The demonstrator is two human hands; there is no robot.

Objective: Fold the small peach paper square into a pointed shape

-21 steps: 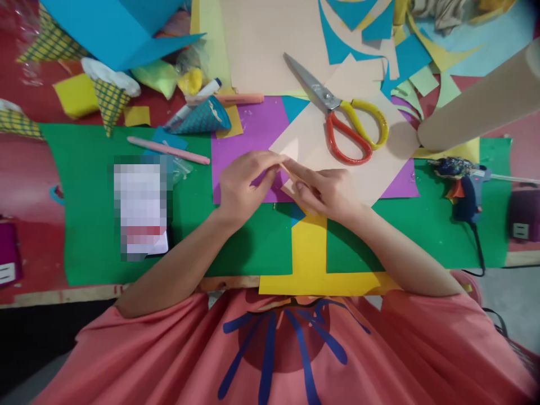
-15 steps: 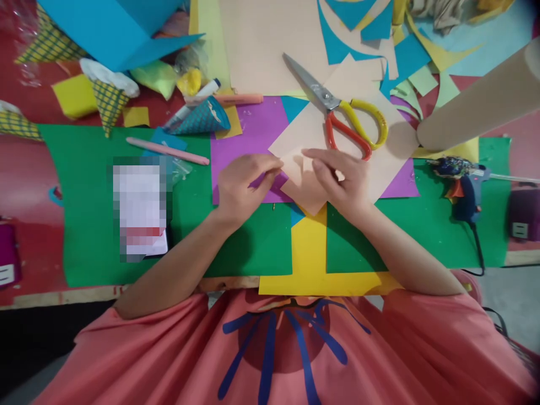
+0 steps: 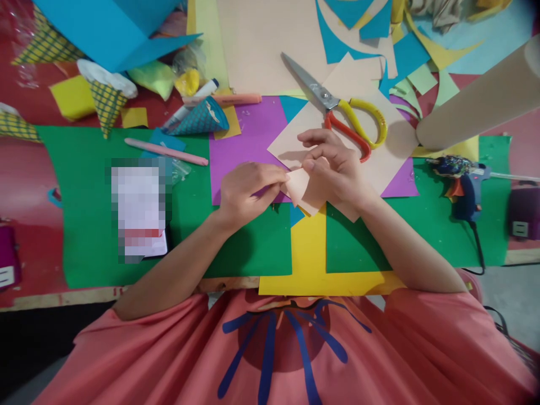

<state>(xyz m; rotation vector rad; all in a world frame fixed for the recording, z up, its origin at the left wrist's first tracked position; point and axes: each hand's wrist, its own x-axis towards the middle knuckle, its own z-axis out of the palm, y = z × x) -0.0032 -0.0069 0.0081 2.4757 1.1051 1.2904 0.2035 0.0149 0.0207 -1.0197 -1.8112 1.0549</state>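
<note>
**A:** What's nearest to you on the table?

**B:** At the near edge of the table point(image 3: 50, 295) lies a yellow T-shaped paper point(image 3: 309, 253) on the green sheet point(image 3: 84, 225). Just beyond it are your hands.

**A:** What are they doing?

**B:** Your left hand point(image 3: 247, 194) is closed, thumb and fingers pinching the left corner of the peach paper square point(image 3: 301, 185). Your right hand point(image 3: 335, 171) is curled over the same paper from the right, its fingers bent and gripping the lifted, curling edge. The two hands almost meet at that corner.

**A:** Where does that paper sit?

**B:** Around the middle of the table, resting partly on the purple sheet point(image 3: 248, 140), with its near corner over the yellow paper.

**A:** And off to the sides?

**B:** Near the right edge, a glue gun point(image 3: 462, 180) lies on the green sheet. Toward the left, a pink stick point(image 3: 166, 152) lies slantwise.

**A:** Farther back?

**B:** Scissors point(image 3: 337, 109) with yellow and red handles lie just beyond your right hand, blades pointing toward the far edge. A cardboard tube point(image 3: 476, 104) slants in from the far right corner. Blue paper point(image 3: 113, 31) and patterned cones point(image 3: 105, 101) crowd the far left corner.
</note>
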